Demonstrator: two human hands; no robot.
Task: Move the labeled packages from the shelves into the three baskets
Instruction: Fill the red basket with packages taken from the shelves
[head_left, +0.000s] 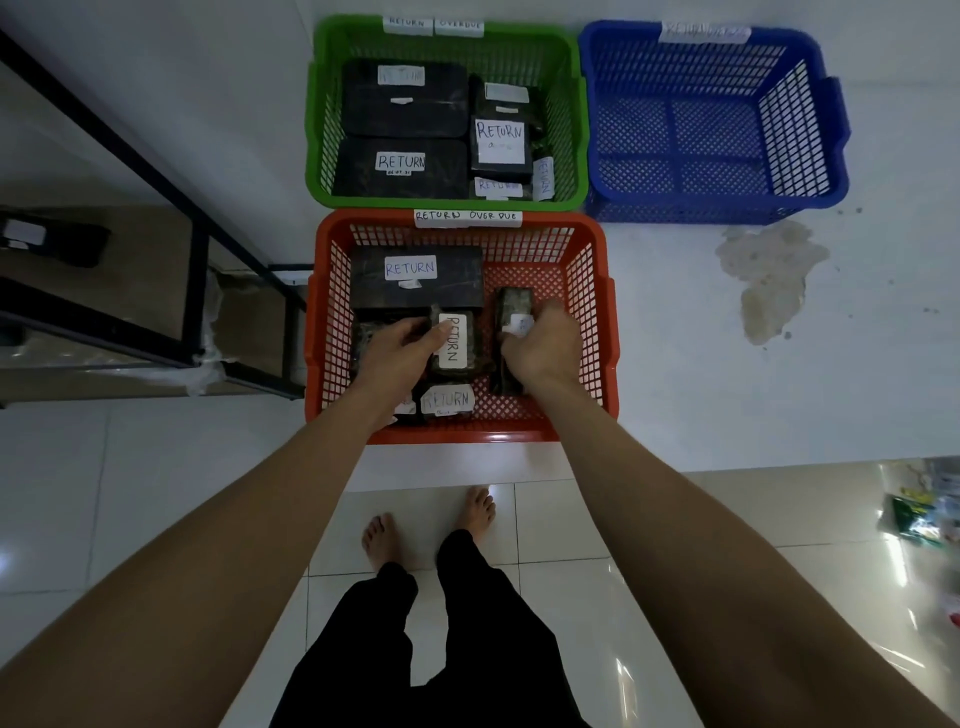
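White tiled floor (701, 364) holds three baskets. In the orange basket (592, 332), left hand (397, 353) pinches one labeled package (457, 345); right hand (543, 345) grips another package (511, 312).

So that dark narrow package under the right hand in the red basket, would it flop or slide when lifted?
The narrow package looks blocky with straight edges, so probably stiff. Its glossy dark wrap may be a bit slippery. The right hand covers its middle, so it likely lifts one-handed; its weight cannot be told.
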